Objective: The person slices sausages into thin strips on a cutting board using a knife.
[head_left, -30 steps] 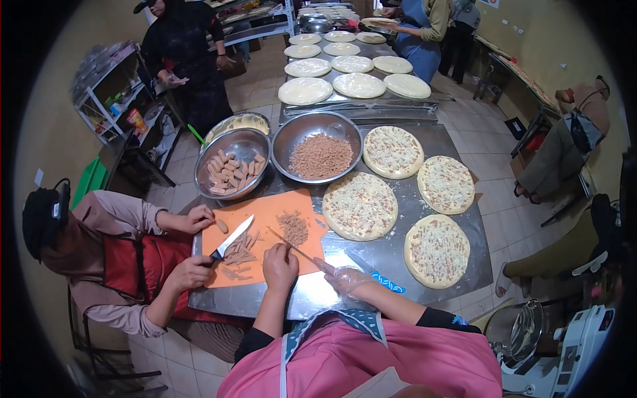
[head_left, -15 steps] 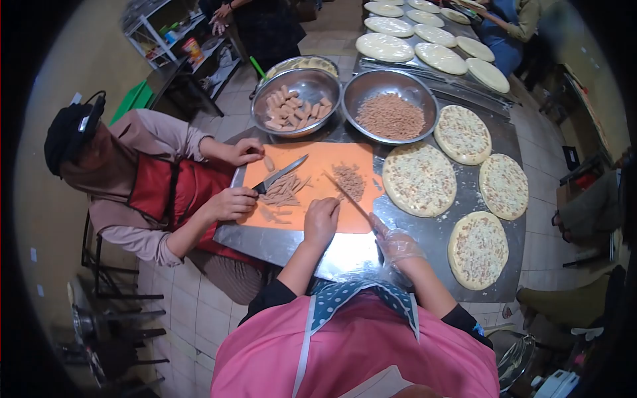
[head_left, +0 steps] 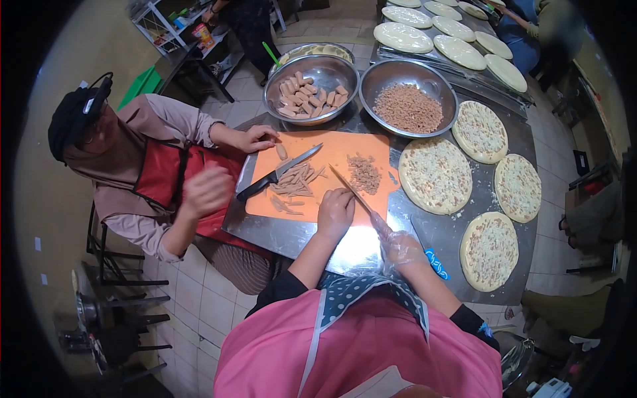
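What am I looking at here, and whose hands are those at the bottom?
There is no machine: the picture comes from a camera on a person's head, looking down, with a rounded lens that bends the edges. The pink apron at the bottom is theirs. Their bare left hand rests on an orange board; their gloved right hand holds a thin knife beside chopped bits. A co-worker sits across the corner, with a second knife lying on sausage strips. Behind stand a sausage bowl, a mince bowl and topped pizzas on the steel table.
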Available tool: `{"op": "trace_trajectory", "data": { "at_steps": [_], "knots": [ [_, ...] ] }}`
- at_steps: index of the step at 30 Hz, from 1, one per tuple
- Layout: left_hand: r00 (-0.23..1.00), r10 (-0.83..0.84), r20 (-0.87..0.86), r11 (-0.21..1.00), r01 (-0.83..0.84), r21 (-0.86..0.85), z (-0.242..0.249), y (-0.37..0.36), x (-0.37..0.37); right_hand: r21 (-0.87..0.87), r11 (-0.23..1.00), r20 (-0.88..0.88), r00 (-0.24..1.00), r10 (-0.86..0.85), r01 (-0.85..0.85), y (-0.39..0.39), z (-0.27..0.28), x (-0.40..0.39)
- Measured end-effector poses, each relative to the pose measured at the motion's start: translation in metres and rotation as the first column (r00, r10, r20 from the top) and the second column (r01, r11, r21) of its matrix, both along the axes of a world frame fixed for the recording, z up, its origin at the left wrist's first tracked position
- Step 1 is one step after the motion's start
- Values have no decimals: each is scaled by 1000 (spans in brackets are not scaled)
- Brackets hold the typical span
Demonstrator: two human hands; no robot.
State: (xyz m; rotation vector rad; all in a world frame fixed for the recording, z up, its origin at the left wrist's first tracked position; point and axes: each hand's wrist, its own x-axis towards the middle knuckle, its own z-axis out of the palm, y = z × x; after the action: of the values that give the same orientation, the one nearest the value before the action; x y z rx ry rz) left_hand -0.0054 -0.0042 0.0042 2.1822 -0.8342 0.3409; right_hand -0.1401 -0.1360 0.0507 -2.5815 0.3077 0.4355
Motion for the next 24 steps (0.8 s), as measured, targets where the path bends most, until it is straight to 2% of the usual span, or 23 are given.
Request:
{"op": "trace_trajectory", "data": {
  "at_steps": [3, 5, 8, 11, 14, 17, 24],
  "knots": [
    [1000, -1, 1, 1000, 1, -23, -2, 2, -2, 31, 1000, 45, 999, -6, 5, -1, 0, 3],
    [1000, 1, 8, 1000, -1, -31, -3, 2, 0, -31, 999, 49, 998, 37, -36, 1, 13, -5],
    [1000, 8, -18, 1000, -7, 14, -5, 4, 0, -30, 999, -12, 1000, 12, -13, 4, 14, -9],
    [999, 18, -28, 1000, -19, -21, -8, 2, 1, -21, 1000, 19, 1000, 12, -12, 3, -5, -2],
    [999, 15, -34, 999, -16, -27, -4, 4, 1, -1, 1000, -18, 1000, -17, 17, 4, 7, 0],
    [997, 26, -76, 998, -22, 51, -1, 5, -1, -15, 1000, -48, 999, -19, 18, 11, 20, -7],
    [999, 27, 46, 999, -26, -19, -1, 6, -2, 4, 1000, 0, 1000, 0, 0, 7, 10, -5]
  ]
}}
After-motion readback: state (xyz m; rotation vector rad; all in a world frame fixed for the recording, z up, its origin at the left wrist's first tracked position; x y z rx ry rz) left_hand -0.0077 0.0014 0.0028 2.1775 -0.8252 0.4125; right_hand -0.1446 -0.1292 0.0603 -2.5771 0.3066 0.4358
